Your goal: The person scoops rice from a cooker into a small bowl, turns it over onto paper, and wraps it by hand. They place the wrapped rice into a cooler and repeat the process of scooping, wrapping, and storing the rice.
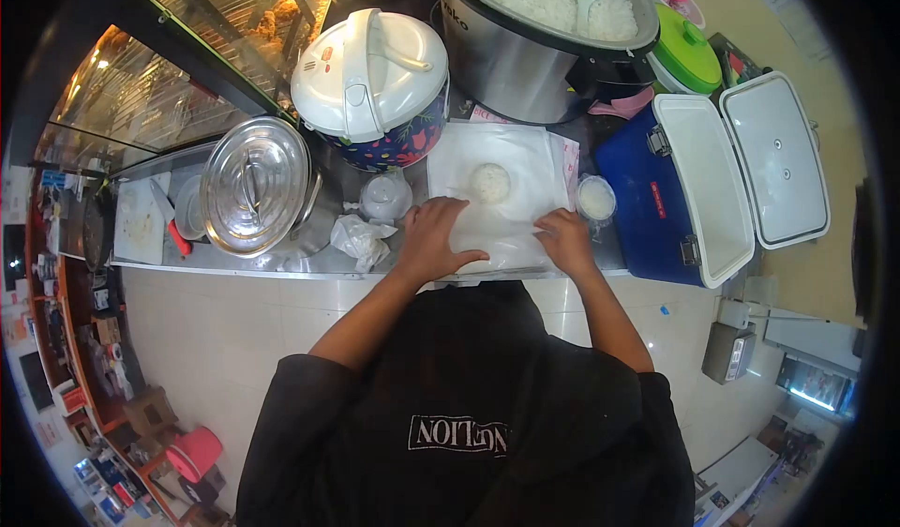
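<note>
A round mound of white rice sits on a sheet of white wrapping paper on the metal counter. My left hand rests at the paper's near left side, its thumb stretched well apart from its fingers. At the near right side, my right hand has its fingers bent in on the paper's edge. Between the hands the paper looks wrinkled and shiny. Just right of my right hand is a small round container with rice in it. A crumpled white plastic bag lies left of my left hand.
Behind the paper stand a large rice pot with a white paddle and a flowered rice cooker. Left are a lidded steel pot, a red-handled knife and a cutting board. An open blue cooler stands right.
</note>
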{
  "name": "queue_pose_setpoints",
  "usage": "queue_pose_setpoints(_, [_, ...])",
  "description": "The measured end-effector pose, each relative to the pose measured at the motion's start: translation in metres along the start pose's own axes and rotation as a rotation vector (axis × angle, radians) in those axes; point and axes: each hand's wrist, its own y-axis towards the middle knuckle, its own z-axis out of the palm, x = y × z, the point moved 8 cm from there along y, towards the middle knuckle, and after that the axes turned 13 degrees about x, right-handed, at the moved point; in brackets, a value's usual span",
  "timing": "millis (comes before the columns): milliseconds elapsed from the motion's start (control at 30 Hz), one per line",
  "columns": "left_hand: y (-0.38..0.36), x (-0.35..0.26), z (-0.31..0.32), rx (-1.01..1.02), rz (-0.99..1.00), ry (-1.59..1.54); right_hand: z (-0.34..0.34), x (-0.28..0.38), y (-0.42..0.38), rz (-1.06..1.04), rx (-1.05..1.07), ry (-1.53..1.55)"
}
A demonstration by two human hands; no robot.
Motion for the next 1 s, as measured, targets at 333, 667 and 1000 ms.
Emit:
queue_pose_setpoints(333, [-0.032,0.044,0.010,0.289,-0.185,-0.536,-0.038,0.032,-0.049,-0.183,-0.049,0.088])
queue_pose_setpoints(667, [0.000,0.121,0.068,0.398,-0.620,-0.177,0.010,-0.039,0.022,0.334,0.034,0.067])
queue_pose_setpoints(1000, [0.054,0.076,0.043,0.197,-0.349,0.321,-0.020,0.015,0.088,-0.028,-0.188,-0.289])
